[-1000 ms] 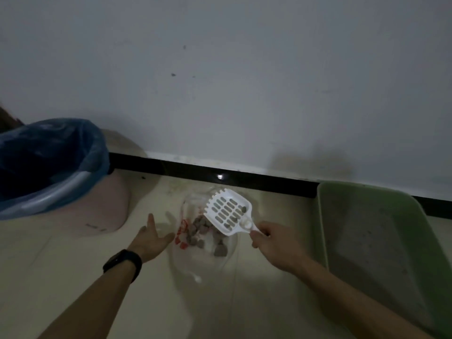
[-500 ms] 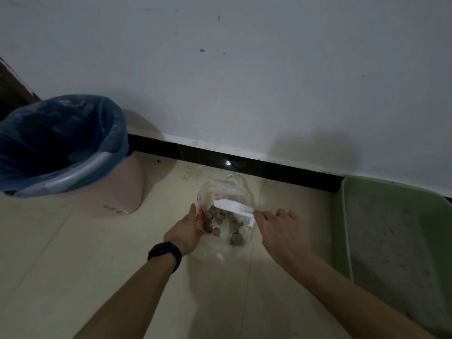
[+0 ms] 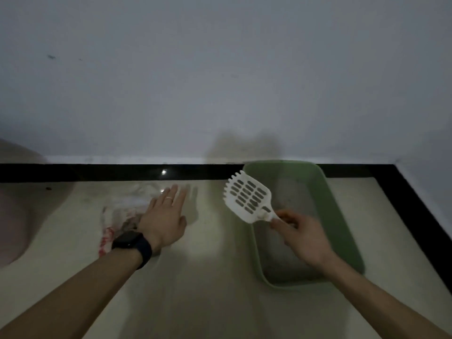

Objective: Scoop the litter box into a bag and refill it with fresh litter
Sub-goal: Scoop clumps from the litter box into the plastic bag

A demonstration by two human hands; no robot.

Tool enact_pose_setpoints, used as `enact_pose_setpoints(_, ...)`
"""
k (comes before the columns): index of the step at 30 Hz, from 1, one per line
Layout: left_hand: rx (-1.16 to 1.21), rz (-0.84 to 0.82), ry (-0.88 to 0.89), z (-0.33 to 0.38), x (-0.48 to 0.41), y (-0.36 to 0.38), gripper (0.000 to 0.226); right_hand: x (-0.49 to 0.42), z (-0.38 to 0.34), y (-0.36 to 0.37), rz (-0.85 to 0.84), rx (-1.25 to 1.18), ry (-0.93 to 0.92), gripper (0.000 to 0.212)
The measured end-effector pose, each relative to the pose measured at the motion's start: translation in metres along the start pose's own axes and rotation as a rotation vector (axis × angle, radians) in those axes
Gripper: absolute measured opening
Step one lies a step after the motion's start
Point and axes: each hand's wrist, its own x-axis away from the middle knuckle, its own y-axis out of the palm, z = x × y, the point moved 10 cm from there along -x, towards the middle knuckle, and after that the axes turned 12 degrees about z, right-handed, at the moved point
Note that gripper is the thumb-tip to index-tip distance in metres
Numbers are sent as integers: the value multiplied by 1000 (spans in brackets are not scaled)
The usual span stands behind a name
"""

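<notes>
Gripping white slotted scoop (image 3: 248, 199) in right hand (image 3: 303, 236) over green litter box (image 3: 342, 216); left hand (image 3: 163, 216) flat over plastic bag (image 3: 124, 206).

The left hand (image 3: 163, 216) covers part of the bag (image 3: 122, 207), the right hand (image 3: 303, 231) the handle of the scoop (image 3: 247, 196).

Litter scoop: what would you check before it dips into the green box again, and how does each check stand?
1. Right hand grips the litter scoop by its handle: ok.
2. Scoop head empty, slots clear: ok.
3. Scoop held at the left rim of the green litter box: ok.
4. Plastic bag mouth open: cannot tell.
5. Left hand holding the bag open: not ok, it is flat with straight fingers.
6. Clumps left in the litter: cannot tell, too dim.
</notes>
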Motion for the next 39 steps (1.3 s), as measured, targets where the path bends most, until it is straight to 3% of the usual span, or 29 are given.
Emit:
enact_pose_setpoints(3,23,-31,150,83,-12,9,70,5,78,-59,126,270,135,26)
enact_pose_setpoints(8,60,-97,199,185,-7,52,68,7,153,-115,71,846,187,36)
enact_pose_setpoints(13,83,-118,90,212,15,104,68,-14,165,-104,-73,1094,141,29)
enact_pose_setpoints(16,27,-37,134,205,23,114,65,-26,165,-92,-161,1165,71,29)
enact_pose_setpoints(21,92,94,105,197,25,116,69,-38,179,-89,-292,1123,5,34)
enact_pose_setpoints(26,146,137,5,196,28,118,68,-40,205,-85,-397,984,78,39)
enact_pose_setpoints(34,209,156,-12,195,28,120,65,-26,205,-8,-548,619,186,25)
enact_pose_setpoints(39,220,143,-14,195,30,123,68,-33,202,26,-503,533,158,20)
